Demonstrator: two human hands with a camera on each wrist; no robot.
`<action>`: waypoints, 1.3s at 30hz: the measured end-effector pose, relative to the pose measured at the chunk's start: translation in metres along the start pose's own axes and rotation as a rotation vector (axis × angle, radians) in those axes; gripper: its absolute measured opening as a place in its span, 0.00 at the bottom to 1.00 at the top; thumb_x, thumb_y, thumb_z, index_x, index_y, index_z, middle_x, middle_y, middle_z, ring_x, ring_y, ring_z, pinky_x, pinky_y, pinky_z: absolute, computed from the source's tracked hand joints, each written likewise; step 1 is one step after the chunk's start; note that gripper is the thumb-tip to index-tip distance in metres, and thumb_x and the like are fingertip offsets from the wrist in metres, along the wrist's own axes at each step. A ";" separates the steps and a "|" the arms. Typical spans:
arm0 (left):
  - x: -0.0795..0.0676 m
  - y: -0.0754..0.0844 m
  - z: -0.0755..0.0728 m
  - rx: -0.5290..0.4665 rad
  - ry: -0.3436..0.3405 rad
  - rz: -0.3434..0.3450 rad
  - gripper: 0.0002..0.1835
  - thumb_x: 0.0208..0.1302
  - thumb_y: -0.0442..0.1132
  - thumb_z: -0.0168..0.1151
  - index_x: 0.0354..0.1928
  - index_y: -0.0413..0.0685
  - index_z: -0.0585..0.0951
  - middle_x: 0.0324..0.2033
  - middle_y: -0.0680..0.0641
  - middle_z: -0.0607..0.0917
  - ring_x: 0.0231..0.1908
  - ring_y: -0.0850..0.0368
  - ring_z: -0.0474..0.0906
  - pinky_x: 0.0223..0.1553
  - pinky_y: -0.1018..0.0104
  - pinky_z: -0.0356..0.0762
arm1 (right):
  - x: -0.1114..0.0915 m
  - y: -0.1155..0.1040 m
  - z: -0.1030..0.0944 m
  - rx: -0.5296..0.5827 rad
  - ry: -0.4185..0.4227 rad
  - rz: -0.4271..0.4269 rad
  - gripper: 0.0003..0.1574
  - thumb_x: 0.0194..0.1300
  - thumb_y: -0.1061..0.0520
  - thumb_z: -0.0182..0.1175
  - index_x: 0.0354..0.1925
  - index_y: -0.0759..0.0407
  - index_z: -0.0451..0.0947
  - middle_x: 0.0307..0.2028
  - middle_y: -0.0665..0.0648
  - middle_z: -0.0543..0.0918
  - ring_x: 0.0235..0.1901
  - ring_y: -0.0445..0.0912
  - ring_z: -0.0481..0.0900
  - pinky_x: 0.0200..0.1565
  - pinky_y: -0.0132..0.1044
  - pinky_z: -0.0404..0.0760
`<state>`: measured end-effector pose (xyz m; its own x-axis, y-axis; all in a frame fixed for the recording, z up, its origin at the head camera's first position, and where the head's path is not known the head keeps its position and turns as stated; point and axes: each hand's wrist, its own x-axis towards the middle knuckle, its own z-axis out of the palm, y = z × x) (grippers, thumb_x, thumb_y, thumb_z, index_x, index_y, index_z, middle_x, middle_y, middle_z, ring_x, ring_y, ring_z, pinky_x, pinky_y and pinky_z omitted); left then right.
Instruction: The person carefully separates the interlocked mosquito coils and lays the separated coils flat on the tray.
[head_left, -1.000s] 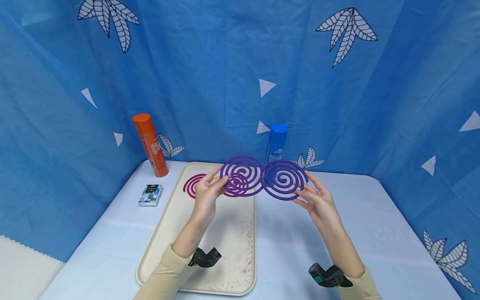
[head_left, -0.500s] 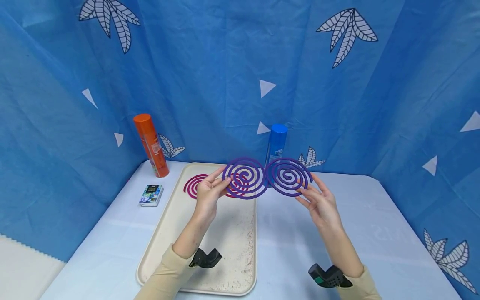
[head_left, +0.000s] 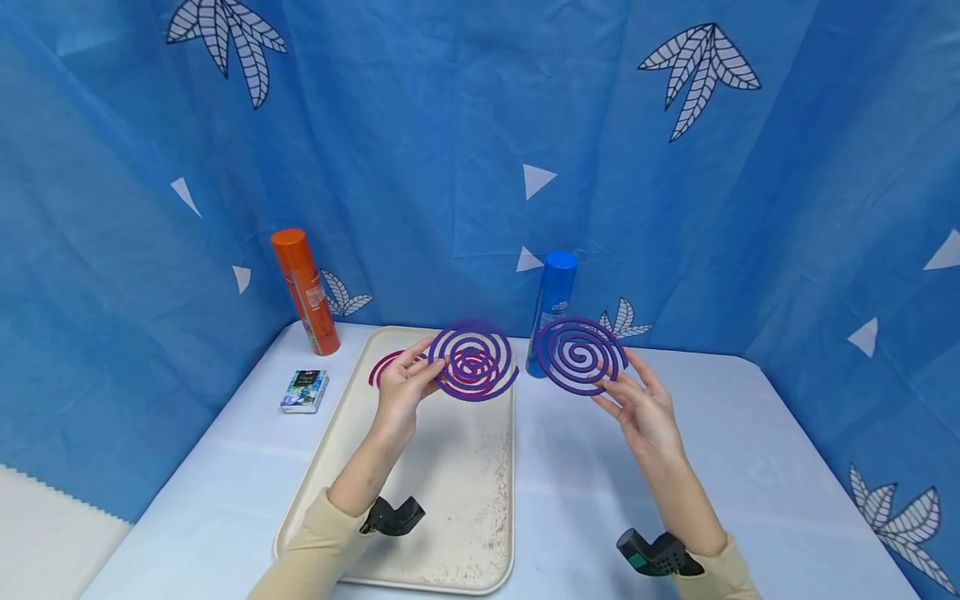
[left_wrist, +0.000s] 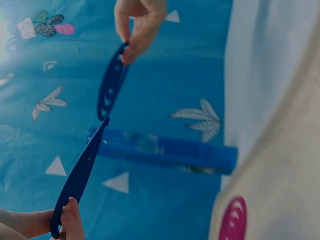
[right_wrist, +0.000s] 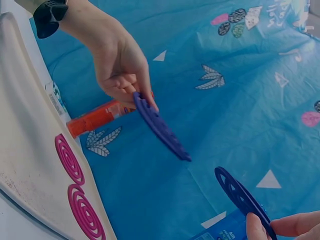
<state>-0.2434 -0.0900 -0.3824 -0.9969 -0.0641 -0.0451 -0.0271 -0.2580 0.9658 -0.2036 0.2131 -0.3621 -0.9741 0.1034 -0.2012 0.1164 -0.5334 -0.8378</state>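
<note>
My left hand (head_left: 401, 392) pinches the left edge of a purple mosquito coil (head_left: 472, 324), held up over the far part of the tray. Level with it, my right hand (head_left: 642, 408) grips the right edge of a second purple coil (head_left: 579, 357). A gap separates the coils in the head view, and the right wrist view also shows the left-hand coil (right_wrist: 162, 129) apart from the right-hand coil (right_wrist: 240, 192). Beneath, pink coils (right_wrist: 69, 159) lie on the beige tray (head_left: 442, 533), partly hidden by my left hand and its coil in the head view.
An orange aerosol can (head_left: 305, 292) stands at the back left. In front of it lies a small flowered box (head_left: 304, 392). Behind the right-hand coil is a blue aerosol can (head_left: 558, 283). A blue curtain (head_left: 450, 150) surrounds the white table (head_left: 720, 467).
The two purple coils were joined or touching and are now apart. My left hand has moved left with its coil; my right hand has shifted only slightly.
</note>
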 end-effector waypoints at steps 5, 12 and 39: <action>0.003 -0.011 -0.031 0.068 0.065 -0.057 0.24 0.65 0.33 0.59 0.63 0.44 0.71 0.39 0.55 0.89 0.33 0.69 0.85 0.39 0.75 0.83 | 0.002 0.003 0.002 -0.029 -0.001 0.000 0.46 0.66 0.72 0.50 0.74 0.49 0.47 0.47 0.47 0.79 0.37 0.38 0.85 0.40 0.34 0.86; 0.002 -0.030 -0.076 0.185 0.078 -0.145 0.26 0.66 0.34 0.57 0.66 0.44 0.67 0.27 0.64 0.85 0.29 0.72 0.81 0.35 0.79 0.80 | 0.006 0.011 0.007 -0.077 -0.009 0.012 0.45 0.65 0.72 0.51 0.74 0.48 0.49 0.45 0.46 0.81 0.39 0.39 0.85 0.41 0.34 0.86; -0.004 -0.042 -0.137 0.946 0.022 0.005 0.20 0.49 0.27 0.65 0.48 0.32 0.80 0.33 0.36 0.86 0.29 0.57 0.82 0.29 0.70 0.77 | 0.016 0.110 0.021 -0.306 -0.092 0.088 0.42 0.59 0.75 0.54 0.70 0.59 0.57 0.37 0.52 0.86 0.32 0.41 0.84 0.38 0.36 0.87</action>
<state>-0.2282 -0.2113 -0.4575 -0.9958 -0.0839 -0.0355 -0.0806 0.6309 0.7717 -0.2108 0.1389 -0.4466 -0.9694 -0.0158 -0.2448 0.2405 -0.2587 -0.9355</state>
